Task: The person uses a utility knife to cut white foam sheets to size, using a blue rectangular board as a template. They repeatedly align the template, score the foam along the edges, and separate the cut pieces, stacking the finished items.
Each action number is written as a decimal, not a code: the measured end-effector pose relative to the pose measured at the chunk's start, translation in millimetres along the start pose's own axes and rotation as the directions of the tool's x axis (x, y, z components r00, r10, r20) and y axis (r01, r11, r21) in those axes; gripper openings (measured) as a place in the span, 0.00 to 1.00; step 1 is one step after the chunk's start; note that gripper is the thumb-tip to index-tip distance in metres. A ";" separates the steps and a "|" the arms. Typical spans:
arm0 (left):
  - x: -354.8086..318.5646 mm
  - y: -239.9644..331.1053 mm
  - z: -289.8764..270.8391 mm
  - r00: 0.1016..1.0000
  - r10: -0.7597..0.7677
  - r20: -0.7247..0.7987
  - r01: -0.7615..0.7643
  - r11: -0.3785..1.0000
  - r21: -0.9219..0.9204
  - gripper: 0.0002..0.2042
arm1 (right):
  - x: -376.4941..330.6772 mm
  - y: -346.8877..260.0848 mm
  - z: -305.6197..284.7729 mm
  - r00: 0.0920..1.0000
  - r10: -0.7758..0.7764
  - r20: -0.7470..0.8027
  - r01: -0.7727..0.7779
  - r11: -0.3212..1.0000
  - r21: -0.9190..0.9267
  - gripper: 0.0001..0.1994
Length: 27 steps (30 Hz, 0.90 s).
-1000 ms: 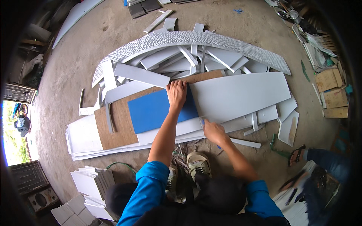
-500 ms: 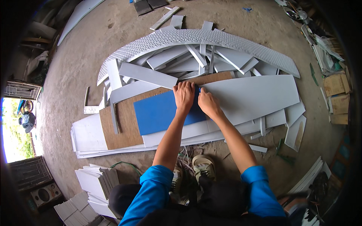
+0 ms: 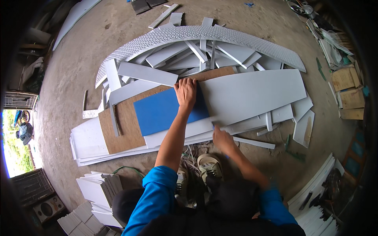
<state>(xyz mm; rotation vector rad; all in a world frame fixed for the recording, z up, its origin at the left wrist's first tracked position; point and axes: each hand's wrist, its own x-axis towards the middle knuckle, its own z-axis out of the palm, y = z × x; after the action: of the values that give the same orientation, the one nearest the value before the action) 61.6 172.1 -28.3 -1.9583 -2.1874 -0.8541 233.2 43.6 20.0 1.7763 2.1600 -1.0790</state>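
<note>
My left hand (image 3: 186,93) presses on the far right part of a flat blue board (image 3: 157,112), its fingers bent over the board's far edge. The blue board lies on a long white foam sheet (image 3: 256,92) with a tapered right end. A thin line crosses the white sheet from the blue board's right edge to the near edge. My right hand (image 3: 223,140), closed and slightly blurred, is just past that near edge. It holds a small blue tool that looks like a cutter (image 3: 213,125), mostly hidden by the fingers. A brown plywood panel (image 3: 118,131) lies under the sheet.
More white sheets (image 3: 88,135) are stacked beneath. White offcut strips (image 3: 147,72) heap up behind, within a curved, textured white piece (image 3: 197,31). Cut white pieces (image 3: 98,188) stand at the lower left; cardboard boxes (image 3: 348,88) sit at the right. Cords (image 3: 191,153) lie near my shoes.
My right hand has come toward me from the blue board's far right corner, along its right edge, to the white sheet's near edge. My left hand still presses the board. The view has shifted slightly.
</note>
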 end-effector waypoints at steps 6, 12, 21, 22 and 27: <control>1.6 1.5 0.1 0.997 -0.022 0.075 0.024 1.000 -0.019 0.13 | -12.3 9.1 -6.0 1.000 -0.014 -0.003 0.014 0.999 -0.050 0.12; 3.6 -1.2 -7.1 0.987 -0.056 0.148 0.066 0.996 -0.066 0.14 | 48.1 -26.5 -65.8 0.953 -0.115 -0.281 0.114 0.993 -0.021 0.12; 2.5 -2.7 -7.8 0.990 -0.052 0.134 0.061 0.996 -0.064 0.13 | 112.6 -44.9 -41.4 0.899 -0.163 -0.407 0.156 0.986 -0.051 0.12; 2.9 -2.7 -7.4 0.991 -0.048 0.129 0.056 0.996 -0.062 0.13 | 116.5 -44.1 -39.9 0.895 -0.164 -0.415 0.160 0.986 -0.046 0.12; 4.5 0.2 -6.8 0.991 -0.044 0.127 0.050 0.998 -0.048 0.15 | 131.3 -42.9 -38.6 0.899 -0.162 -0.407 0.151 0.987 -0.059 0.12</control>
<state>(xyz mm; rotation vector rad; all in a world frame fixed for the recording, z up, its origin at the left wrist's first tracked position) 58.9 173.0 -20.6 -2.0453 -2.3115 -0.8213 168.8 169.8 -2.5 1.9933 2.5807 -0.7474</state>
